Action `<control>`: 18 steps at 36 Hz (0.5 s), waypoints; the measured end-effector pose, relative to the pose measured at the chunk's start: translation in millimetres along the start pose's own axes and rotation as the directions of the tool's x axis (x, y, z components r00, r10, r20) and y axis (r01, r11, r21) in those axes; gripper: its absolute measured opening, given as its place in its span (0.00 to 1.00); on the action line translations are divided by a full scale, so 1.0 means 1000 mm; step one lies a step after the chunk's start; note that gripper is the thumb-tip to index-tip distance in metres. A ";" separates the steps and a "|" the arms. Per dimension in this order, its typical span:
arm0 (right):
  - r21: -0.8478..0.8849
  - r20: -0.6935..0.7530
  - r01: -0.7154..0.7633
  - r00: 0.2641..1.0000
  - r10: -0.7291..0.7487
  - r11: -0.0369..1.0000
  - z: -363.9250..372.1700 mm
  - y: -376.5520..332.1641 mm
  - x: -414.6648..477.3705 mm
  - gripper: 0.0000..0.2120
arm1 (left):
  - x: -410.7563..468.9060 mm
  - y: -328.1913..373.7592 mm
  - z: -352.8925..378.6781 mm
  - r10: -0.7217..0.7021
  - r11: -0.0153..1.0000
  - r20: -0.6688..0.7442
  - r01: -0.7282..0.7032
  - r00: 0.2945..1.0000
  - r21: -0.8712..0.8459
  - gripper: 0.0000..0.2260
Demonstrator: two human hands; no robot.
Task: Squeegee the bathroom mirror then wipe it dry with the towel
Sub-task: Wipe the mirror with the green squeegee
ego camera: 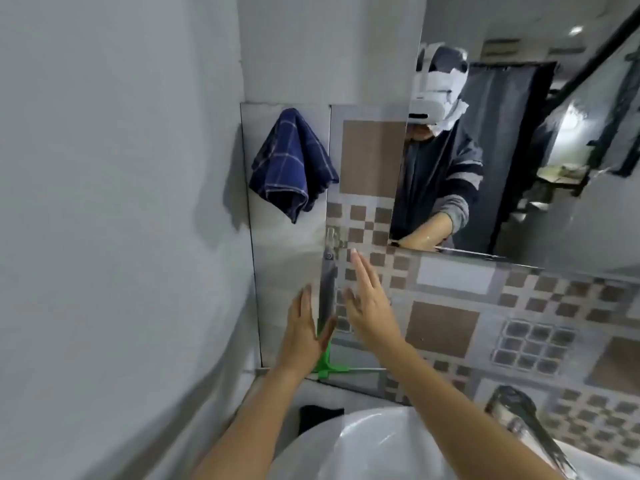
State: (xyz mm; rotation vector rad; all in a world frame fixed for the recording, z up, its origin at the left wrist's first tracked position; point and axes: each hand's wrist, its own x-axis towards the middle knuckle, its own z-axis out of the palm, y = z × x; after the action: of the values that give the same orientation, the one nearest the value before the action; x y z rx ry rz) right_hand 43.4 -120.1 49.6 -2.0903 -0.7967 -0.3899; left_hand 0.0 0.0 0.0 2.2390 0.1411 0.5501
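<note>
Both hands raised at the squeegee, nothing gripped.
I am holding left hand [304, 332] and right hand [367, 303] flat, fingers straight and together, flanking the squeegee [327, 306] standing against the wall; towel [292, 164] hanging upper left; mirror [519, 133] upper right.

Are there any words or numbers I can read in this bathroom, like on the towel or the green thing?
No readable words, numbers or signs anywhere in this picture.
Blue checked towel: only stripes, no label showing.
Green squeegee: no text visible; the picture is blurred there.
Mirror: the white headset reflected in it shows no legible writing.
Wall tiles: only square patterns.
</note>
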 end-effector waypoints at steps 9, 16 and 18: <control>0.211 0.052 -0.147 0.989 0.139 0.966 0.052 0.015 0.009 0.32 | 0.001 -0.040 0.025 -0.052 0.978 0.220 0.094 0.974 -0.185 0.34; 0.314 -0.003 -0.183 0.981 0.194 0.931 0.064 0.014 0.010 0.36 | -0.004 -0.040 0.028 -0.048 0.959 0.178 0.095 0.983 -0.268 0.30; 0.310 -0.017 -0.184 0.980 0.199 0.933 0.063 0.013 0.010 0.36 | -0.004 -0.039 0.027 -0.042 0.957 0.174 0.090 0.984 -0.276 0.29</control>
State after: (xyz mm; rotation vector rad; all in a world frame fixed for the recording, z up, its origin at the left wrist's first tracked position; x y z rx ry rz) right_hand 58.5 -71.2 9.7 -1.8377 -0.5769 -0.1941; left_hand 10.8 6.3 -46.2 1.9815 0.0473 0.3219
